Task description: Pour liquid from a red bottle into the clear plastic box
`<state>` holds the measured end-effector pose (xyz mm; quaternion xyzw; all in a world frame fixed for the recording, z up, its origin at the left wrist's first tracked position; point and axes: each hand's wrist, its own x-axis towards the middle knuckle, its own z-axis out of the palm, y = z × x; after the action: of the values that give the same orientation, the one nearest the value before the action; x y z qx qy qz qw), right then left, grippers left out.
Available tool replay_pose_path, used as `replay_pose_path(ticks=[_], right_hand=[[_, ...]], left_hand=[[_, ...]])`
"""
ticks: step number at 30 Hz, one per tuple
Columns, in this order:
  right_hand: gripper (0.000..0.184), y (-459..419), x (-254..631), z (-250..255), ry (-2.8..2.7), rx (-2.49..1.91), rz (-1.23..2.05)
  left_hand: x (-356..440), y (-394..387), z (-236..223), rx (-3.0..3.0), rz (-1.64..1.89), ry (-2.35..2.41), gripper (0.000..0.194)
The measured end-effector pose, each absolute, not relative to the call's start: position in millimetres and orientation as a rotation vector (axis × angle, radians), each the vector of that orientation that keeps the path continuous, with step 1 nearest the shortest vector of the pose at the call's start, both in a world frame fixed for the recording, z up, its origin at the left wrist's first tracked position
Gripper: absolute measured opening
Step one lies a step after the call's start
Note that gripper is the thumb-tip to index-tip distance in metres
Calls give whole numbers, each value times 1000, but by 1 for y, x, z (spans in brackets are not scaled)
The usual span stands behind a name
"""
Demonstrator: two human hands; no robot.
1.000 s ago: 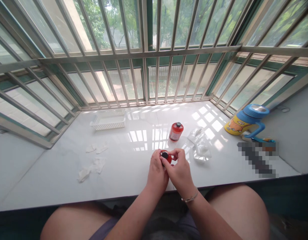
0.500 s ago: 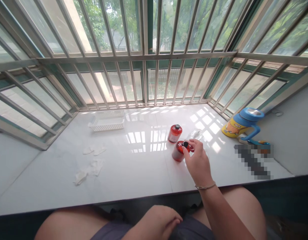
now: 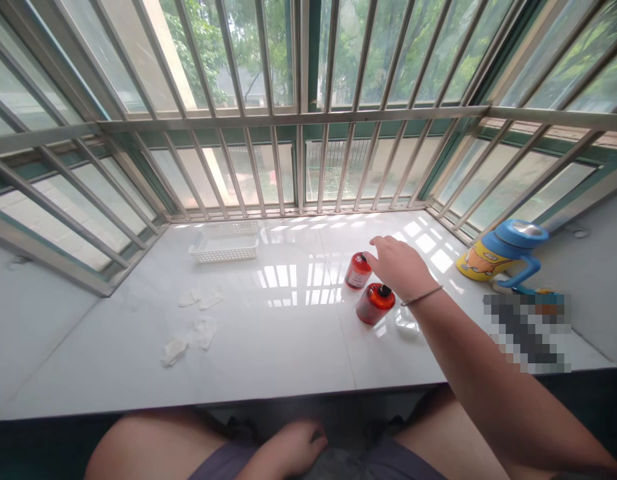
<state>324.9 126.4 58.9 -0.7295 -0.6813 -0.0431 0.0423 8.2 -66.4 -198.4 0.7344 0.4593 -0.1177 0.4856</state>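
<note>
Two red bottles with black caps stand upright side by side on the white counter. My right hand point(image 3: 399, 265) is at the rear bottle point(image 3: 357, 272), thumb and fingers apart. Its thumb is close by the cap; whether it touches I cannot tell. The front bottle point(image 3: 374, 307) stands free, just below my wrist. Beside it lies a clear plastic piece point(image 3: 407, 322), partly covered by my forearm. Low over my lap, my left hand point(image 3: 301, 445) rests with curled fingers and nothing visible in it.
A white perforated basket point(image 3: 225, 252) sits at the back left. Crumpled white tissues point(image 3: 188, 340) lie in front of it. A blue and yellow mug point(image 3: 503, 252) stands at the right, with a blurred dark object point(image 3: 525, 333) nearby. Metal bars point(image 3: 298, 120) line the window.
My right hand has let go of the front bottle's cap and moved back to the rear bottle. My left hand has shifted slightly left and down in the lap. The view has turned slightly.
</note>
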Motion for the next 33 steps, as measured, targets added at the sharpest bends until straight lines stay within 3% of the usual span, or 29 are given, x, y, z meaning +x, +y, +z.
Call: replay_pose_path(ticks=[10,15,19,22,28,33], right_hand=[[22,183,305,58,-2435,-2223,33],[17,170,270,58,-2669,-1830,96],[27,150,232,59,-2841,-1446,209],[24,130,203,59,-2936,-1192,299],[8,96,169,60,-3039,-855,279],[23,104,200,77,-2824,-1028,152]], left_hand=[[7,-62,-208,1754,-413,1173,50],[6,-61,-211,1730,-493,1126,58],[6,-60,-211,1682,-574,1077,67],[6,-59,-209,1668,-574,1044,70],[9,-56,-209,1614,-611,819,56],[8,-54,-207,1557,-604,796,47]])
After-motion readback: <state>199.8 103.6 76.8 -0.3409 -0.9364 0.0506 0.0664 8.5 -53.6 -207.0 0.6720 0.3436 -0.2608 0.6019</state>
